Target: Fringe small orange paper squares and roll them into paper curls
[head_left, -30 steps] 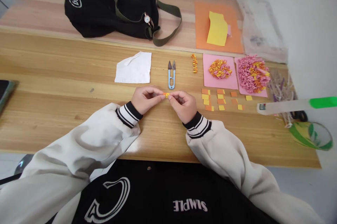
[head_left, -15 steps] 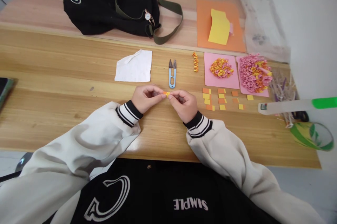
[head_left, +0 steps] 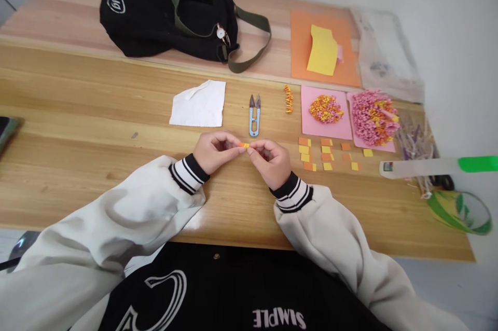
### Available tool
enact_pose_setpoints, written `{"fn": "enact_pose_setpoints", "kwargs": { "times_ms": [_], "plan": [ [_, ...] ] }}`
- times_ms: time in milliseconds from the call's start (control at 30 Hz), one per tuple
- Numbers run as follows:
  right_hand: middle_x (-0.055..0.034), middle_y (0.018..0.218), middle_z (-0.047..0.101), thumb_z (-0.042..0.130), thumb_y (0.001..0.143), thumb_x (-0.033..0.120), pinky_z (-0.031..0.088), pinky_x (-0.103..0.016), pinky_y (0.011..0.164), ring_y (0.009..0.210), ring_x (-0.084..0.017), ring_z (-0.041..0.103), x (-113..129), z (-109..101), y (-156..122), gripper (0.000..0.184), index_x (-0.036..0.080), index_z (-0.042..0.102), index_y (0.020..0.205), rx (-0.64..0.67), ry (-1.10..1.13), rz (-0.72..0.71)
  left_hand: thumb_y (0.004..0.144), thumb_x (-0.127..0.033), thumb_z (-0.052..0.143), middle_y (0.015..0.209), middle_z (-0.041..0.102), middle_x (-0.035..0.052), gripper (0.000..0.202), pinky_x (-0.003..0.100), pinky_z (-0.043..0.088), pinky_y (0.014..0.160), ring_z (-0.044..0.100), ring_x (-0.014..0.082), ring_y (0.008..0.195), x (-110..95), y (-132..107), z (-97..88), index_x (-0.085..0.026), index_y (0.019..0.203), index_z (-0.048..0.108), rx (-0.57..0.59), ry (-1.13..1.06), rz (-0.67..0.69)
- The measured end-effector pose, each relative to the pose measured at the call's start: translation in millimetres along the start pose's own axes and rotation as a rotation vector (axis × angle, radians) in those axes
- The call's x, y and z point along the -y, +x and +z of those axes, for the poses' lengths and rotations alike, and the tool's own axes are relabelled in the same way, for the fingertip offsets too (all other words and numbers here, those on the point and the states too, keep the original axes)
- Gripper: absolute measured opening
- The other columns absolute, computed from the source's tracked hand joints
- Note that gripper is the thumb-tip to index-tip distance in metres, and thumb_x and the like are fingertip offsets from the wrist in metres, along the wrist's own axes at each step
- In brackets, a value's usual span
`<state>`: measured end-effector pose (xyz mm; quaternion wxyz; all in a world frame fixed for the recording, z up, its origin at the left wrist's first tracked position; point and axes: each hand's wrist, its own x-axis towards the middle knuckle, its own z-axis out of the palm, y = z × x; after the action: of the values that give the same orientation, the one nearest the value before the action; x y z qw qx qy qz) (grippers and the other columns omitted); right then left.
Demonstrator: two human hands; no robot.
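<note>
Between the fingertips of both hands is a small orange and yellow paper strip [head_left: 244,145]. My left hand [head_left: 215,151] pinches it from the left, thumb against index finger. From the other side, my right hand [head_left: 271,163] pinches its right end. Just beyond the hands lie blue thread snips [head_left: 254,115], blades pointing away. To the right, several small orange and yellow paper pieces [head_left: 327,157] lie in short columns. A white paper sheet [head_left: 198,105] rests beyond my left hand. A short row of small orange and yellow rolled pieces [head_left: 288,99] sits right of the snips.
Pink sheets carry a smaller heap of yellow, orange and pink bits [head_left: 326,109] and a larger heap [head_left: 374,117]. A black bag [head_left: 167,17] lies at the back, near orange paper [head_left: 299,45]. At right are a green-capped glue tube [head_left: 424,166] and a green-rimmed cup [head_left: 459,211].
The whole scene sits slightly lower in the picture, as the head view has tilted. Both hands keep hold of the paper strip, with only slight finger movement.
</note>
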<state>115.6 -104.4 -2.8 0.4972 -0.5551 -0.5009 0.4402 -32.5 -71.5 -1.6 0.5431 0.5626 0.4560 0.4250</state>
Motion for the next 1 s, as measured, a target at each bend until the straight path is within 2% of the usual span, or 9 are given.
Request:
{"fn": "enact_pose_setpoints", "kwargs": {
  "times_ms": [367, 533, 767, 1000],
  "plan": [
    [0.0004, 0.059, 0.060, 0.062, 0.069, 0.032, 0.042, -0.024, 0.049, 0.051, -0.008, 0.048, 0.5, -2.4, 0.3, 0.014, 0.018, 0.065, 0.071, 0.022, -0.020, -0.047, 0.054, -0.040, 0.080, 0.050, 0.056, -0.0001, 0.033, 0.019, 0.033, 0.043, 0.044, 0.0063, 0.046, -4.0, 0.1, -0.3, -0.013, 0.057, 0.062, 0.026, 0.010, -0.002],
    [-0.0016, 0.063, 0.063, 0.062, 0.069, 0.030, 0.043, -0.025, 0.051, 0.053, -0.009, 0.050, -0.4, -2.9, 0.5, 0.013, 0.019, 0.067, 0.071, 0.019, -0.027, -0.090, 0.052, -0.041, 0.081, 0.053, 0.058, 0.0005, 0.035, 0.019, 0.035, 0.044, 0.046, 0.0063, 0.047, -2.8, 0.3, -0.1, -0.013, 0.057, 0.061, 0.022, -0.016, -0.011],
    [-0.0015, 0.065, 0.063, 0.062, 0.070, 0.034, 0.043, -0.024, 0.050, 0.052, -0.009, 0.051, -0.1, -1.6, -0.3, 0.017, 0.018, 0.066, 0.074, 0.030, 0.032, -0.023, 0.053, -0.040, 0.082, 0.054, 0.057, -0.0001, 0.035, 0.020, 0.034, 0.045, 0.044, 0.0055, 0.046, -1.0, 0.7, -0.5, -0.013, 0.059, 0.061, 0.030, -0.031, -0.017],
    [-0.0016, 0.066, 0.064, 0.063, 0.071, 0.032, 0.044, -0.026, 0.053, 0.054, -0.009, 0.052, -2.0, -2.6, 0.1, 0.014, 0.019, 0.065, 0.071, 0.023, -0.023, -0.082, 0.053, -0.036, 0.082, 0.054, 0.057, -0.0003, 0.032, 0.021, 0.034, 0.045, 0.044, 0.0061, 0.048, 0.6, 0.7, -1.1, -0.013, 0.058, 0.061, 0.032, -0.017, 0.000]
  ]
}}
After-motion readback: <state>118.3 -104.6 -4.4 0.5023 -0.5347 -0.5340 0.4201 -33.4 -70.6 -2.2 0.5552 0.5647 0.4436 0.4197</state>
